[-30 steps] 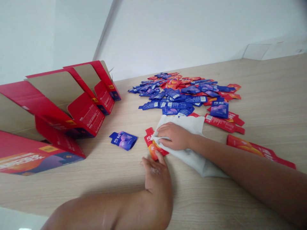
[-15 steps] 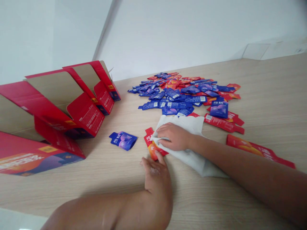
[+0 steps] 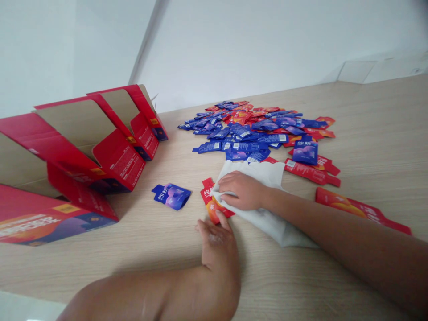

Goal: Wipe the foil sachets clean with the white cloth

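Observation:
My right hand [image 3: 242, 191] lies closed on a white wipe [image 3: 257, 171], gathering it over the top of a red and orange sachet [image 3: 210, 204]. The wipe hides part of that sachet. My left hand [image 3: 217, 245] rests on the table just below, its fingertip touching the sachet's lower end, with the fingers spread. A blue sachet [image 3: 171, 196] lies apart to the left of both hands. Beyond the wipe spreads a loose pile of blue and red sachets [image 3: 247, 133].
Several red cardboard cartons [image 3: 118, 161] stand open on the left of the light wood table [image 3: 377, 133]. Two long red sachets [image 3: 354, 209] lie to the right of my forearm. A white wall rises behind the table.

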The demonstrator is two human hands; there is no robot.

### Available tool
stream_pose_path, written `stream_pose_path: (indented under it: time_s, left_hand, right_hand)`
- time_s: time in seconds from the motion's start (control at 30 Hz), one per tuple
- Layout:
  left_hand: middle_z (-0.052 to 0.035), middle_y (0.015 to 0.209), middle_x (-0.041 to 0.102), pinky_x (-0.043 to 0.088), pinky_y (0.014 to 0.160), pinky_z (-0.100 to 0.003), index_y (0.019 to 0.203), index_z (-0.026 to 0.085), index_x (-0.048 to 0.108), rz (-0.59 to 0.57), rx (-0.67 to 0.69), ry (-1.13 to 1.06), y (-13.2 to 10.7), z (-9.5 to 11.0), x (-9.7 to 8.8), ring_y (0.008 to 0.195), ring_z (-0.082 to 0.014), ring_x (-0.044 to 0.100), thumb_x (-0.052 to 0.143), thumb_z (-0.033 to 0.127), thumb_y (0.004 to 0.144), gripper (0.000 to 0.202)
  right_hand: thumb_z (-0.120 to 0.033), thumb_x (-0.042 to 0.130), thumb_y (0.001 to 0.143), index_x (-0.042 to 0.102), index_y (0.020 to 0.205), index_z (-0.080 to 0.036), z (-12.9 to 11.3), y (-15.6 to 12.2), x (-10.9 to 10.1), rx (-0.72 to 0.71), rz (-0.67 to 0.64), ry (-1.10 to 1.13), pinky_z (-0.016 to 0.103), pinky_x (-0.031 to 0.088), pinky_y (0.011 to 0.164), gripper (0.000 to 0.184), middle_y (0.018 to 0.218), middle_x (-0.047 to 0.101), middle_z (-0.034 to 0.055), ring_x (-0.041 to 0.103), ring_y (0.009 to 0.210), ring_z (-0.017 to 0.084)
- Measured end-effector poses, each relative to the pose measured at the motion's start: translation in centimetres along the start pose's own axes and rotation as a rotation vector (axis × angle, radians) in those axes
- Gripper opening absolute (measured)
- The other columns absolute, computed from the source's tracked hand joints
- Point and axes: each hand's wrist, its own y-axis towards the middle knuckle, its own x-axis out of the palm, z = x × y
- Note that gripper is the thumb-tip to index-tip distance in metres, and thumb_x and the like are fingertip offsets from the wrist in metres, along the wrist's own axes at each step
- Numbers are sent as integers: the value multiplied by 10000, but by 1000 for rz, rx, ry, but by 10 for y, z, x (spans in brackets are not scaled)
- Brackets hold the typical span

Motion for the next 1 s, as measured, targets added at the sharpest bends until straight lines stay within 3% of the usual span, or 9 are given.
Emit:
stream_pose_path:
  time_s: [0.2, 0.43, 0.7, 0.9, 1.0]
  left_hand:
    - [-168, 824, 731, 439, 969, -463, 1234, 45, 578, -22, -62, 21, 1, 2, 1, 822, -228, 688, 346, 20, 821, 474]
    - [-133, 800, 731, 455, 940, -424, 1230, 81, 588, 11, -5, 84, 0, -2, -3, 796, -208, 689, 352, 42, 821, 474]
    - [-134, 771, 730, 462, 932, -414, 1229, 54, 583, 29, 17, 72, 0, -4, -4, 753, -200, 689, 329, 37, 833, 470]
    - [-178, 826, 728, 444, 971, -460, 1256, 44, 562, -47, -54, 20, 1, 1, -3, 837, -228, 692, 350, 12, 827, 480]
    - [-177, 817, 729, 473, 938, -436, 1262, 47, 556, -6, 18, -16, 2, -3, -5, 820, -221, 696, 325, 22, 842, 481]
  right_hand:
    - [-235, 514, 861, 626, 781, -162, -7, 0, 1, -70, -6, 0, 364, 403, 868, 156, 871, 675, 77, 595, 953, 214]
    - [-238, 523, 865, 667, 940, -156, 0, 0, 1, -6, 7, 23, 375, 396, 884, 182, 1011, 689, 94, 596, 992, 221]
    - [-230, 527, 856, 625, 781, -161, -9, 0, 1, -58, -1, 8, 368, 399, 880, 141, 914, 683, 78, 595, 966, 218]
    - [-229, 519, 867, 658, 872, -150, -1, 1, 1, 3, 0, 8, 371, 404, 886, 160, 972, 689, 90, 603, 968, 217]
    - [-229, 524, 862, 665, 899, -149, -1, 0, 1, 5, 5, 8, 375, 405, 891, 166, 988, 690, 95, 603, 976, 220]
